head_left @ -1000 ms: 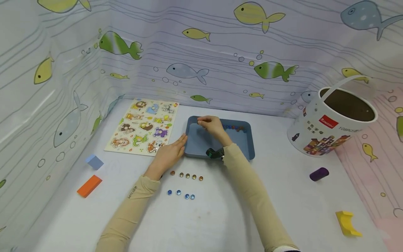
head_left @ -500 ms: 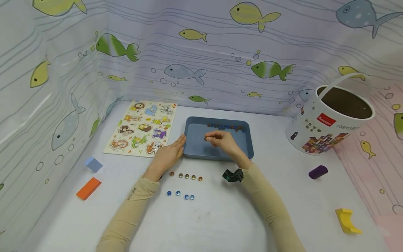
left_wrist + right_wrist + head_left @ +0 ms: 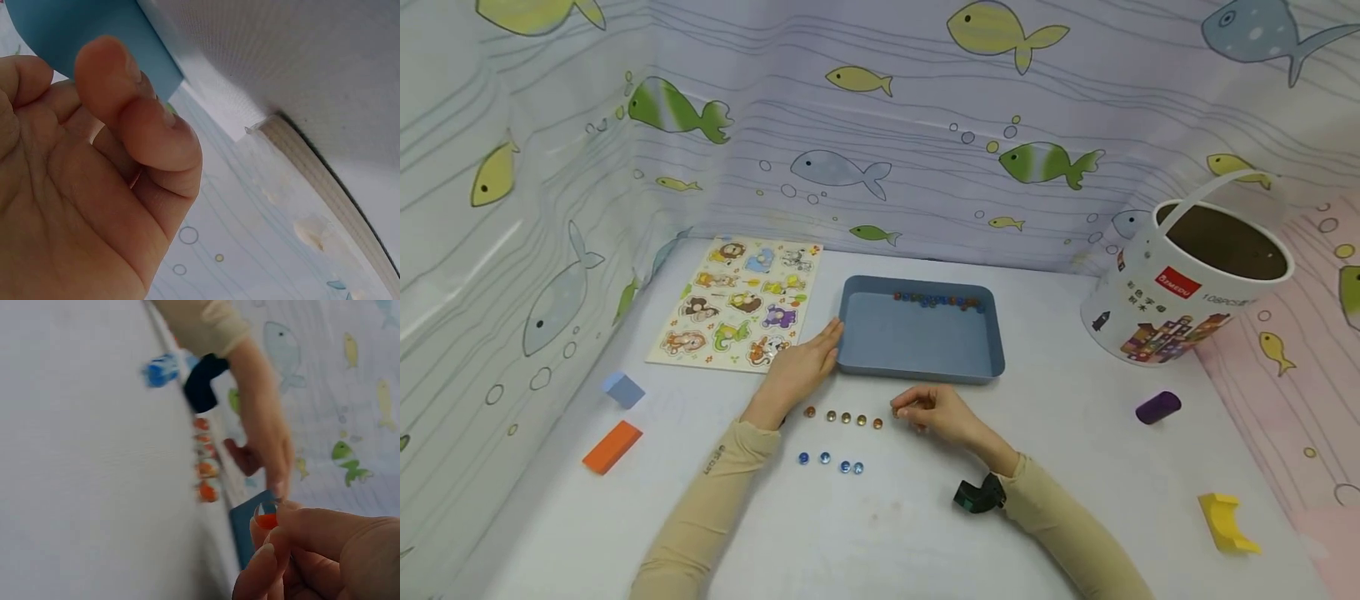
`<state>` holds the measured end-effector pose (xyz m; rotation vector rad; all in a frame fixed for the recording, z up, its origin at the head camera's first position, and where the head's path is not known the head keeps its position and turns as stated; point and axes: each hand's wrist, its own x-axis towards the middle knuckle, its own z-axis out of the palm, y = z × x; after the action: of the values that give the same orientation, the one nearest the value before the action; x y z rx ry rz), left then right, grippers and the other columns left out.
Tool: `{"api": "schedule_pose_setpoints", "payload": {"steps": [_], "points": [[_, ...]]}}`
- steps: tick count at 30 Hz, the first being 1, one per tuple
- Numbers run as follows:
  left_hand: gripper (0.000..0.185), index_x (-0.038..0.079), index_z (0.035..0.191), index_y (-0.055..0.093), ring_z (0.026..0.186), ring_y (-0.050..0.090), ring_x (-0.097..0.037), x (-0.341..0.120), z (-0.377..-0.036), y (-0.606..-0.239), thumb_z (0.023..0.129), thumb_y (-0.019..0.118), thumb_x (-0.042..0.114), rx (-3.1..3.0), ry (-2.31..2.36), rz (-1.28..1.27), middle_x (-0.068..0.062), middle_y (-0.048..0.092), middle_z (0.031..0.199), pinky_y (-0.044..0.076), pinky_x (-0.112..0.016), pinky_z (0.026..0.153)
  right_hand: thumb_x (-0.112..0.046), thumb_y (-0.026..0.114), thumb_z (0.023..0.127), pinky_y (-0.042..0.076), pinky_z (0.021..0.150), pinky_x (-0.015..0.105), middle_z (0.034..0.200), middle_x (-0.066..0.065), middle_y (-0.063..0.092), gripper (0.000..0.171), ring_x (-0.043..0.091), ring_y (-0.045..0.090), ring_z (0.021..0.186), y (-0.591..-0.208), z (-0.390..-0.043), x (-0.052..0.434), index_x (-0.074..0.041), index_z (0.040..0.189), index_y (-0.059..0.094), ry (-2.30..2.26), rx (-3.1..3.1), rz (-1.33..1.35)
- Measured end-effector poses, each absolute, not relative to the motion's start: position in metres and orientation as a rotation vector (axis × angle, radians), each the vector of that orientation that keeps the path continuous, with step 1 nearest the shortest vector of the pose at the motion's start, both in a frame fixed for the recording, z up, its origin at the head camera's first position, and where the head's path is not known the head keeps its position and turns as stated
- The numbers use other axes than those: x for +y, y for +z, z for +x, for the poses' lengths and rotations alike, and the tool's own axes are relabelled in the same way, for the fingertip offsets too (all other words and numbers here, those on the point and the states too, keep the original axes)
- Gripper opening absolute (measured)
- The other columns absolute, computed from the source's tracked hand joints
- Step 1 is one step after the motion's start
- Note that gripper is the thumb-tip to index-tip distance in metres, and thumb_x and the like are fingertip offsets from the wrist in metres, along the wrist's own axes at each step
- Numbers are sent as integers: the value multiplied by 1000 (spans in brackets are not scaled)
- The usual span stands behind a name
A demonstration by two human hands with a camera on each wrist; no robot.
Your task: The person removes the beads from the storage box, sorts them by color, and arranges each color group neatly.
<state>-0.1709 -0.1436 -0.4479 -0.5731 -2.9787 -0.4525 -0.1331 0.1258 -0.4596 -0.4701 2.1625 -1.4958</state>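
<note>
My right hand pinches a small clear glass bead with an orange inside between thumb and fingers, just right of a row of amber and orange beads on the white table. Nearer the front lies a row of blue glass beads. My left hand rests with extended fingers against the left side of the blue-grey tray. Inside the tray, mixed blue and orange beads line the far right part. In the left wrist view, the left fingers are near the tray's blue wall.
An animal puzzle board lies left of the tray. Blue and orange blocks sit at left. A white bucket, a purple cylinder and a yellow arched block stand at right. A fish-print curtain hangs behind.
My right hand has moved from over the tray toward the front, out to the right end of the amber row, holding a bead. My left hand has stayed at the tray's side.
</note>
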Motion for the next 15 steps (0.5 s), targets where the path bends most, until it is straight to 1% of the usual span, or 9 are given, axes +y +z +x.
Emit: {"api": "schedule_pose_setpoints", "payload": {"steps": [3,7,10,15], "points": [[48,8,147,40,42,39,-12,-144,-171,-449,102,45,23,-2986,-451,-575,-5,38,154,36,-26,42,-11,64,93,48,55,25,102,18,71,20,10,53,60,-468,-129,125,0,108,70,-1470,2195,-517],[47,8,147,40,43,41,-12,-144,-172,-449,103,44,23,-2989,-444,-572,-4,38,154,37,-26,42,-13,66,91,47,52,23,89,11,71,15,7,51,57,-471,-127,123,-7,104,72,-1421,2281,-553],[47,8,147,41,44,44,-13,-144,-172,-449,103,45,24,-2985,-436,-575,-4,38,154,37,-26,42,-14,67,91,45,52,21,83,4,70,13,5,50,56,-472,-126,122,-11,101,73,-1364,2347,-590],[47,8,146,43,45,46,-13,-144,-172,-450,102,45,24,-2971,-442,-577,-4,39,154,38,-26,42,-15,69,90,41,53,19,83,1,70,11,5,48,58,-472,-123,121,-15,98,75,-1328,2409,-649]]}}
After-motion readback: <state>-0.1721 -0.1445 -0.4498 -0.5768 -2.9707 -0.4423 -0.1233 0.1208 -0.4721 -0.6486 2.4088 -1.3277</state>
